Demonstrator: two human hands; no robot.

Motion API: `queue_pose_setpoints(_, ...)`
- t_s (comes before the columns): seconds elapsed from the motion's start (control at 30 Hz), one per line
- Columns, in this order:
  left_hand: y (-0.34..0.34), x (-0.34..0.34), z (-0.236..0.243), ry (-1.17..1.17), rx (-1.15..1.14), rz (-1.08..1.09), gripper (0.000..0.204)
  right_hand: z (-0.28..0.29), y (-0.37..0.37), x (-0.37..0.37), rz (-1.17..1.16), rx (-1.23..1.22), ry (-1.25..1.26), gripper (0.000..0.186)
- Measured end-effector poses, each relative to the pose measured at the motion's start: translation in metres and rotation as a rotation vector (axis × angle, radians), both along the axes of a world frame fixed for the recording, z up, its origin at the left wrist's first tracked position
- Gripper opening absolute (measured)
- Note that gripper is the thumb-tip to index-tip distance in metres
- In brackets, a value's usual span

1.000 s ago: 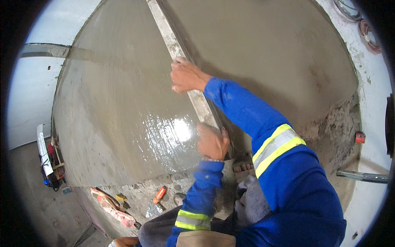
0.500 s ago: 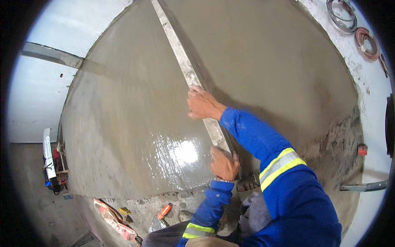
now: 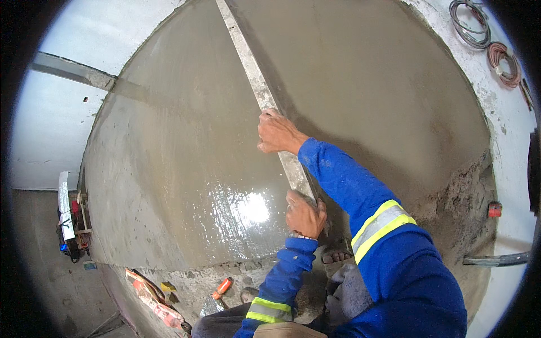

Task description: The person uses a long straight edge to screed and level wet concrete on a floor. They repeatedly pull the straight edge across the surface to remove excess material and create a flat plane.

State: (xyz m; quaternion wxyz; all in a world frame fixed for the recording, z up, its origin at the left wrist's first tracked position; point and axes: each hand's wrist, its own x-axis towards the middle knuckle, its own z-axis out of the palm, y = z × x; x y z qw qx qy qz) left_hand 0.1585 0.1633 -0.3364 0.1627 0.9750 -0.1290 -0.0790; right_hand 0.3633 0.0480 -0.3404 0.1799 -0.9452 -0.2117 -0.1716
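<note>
A long, pale, cement-smeared straightedge lies across the wet grey cement floor, running from near my body to the far edge of view. My right hand is closed around it partway along. Nearer to me, my left hand grips the bar close to its near end, fingers wrapped over the edge. Both sleeves are blue with reflective bands. Bright light reflects off the wet cement left of my left hand. My palms and the underside of the bar are hidden.
Near my left knee lies a trowel with an orange handle, beside a small yellow piece and a crumpled reddish bag. Rough, unsmoothed cement borders the right wall. Coiled cables lie at the far right. Tools are piled at left.
Both hands have shifted slightly away from me along with the straightedge, whose far end now appears a little further right. My grip looks the same. The whole view has tilted slightly.
</note>
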Motion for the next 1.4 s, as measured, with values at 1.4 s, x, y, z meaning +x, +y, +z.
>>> queue_pose_setpoints(1.4,-0.043,0.011,0.012,0.054,-0.049,-0.003,0.084,0.018,-0.046,0.003,-0.131,-0.083,0.128,0.04)
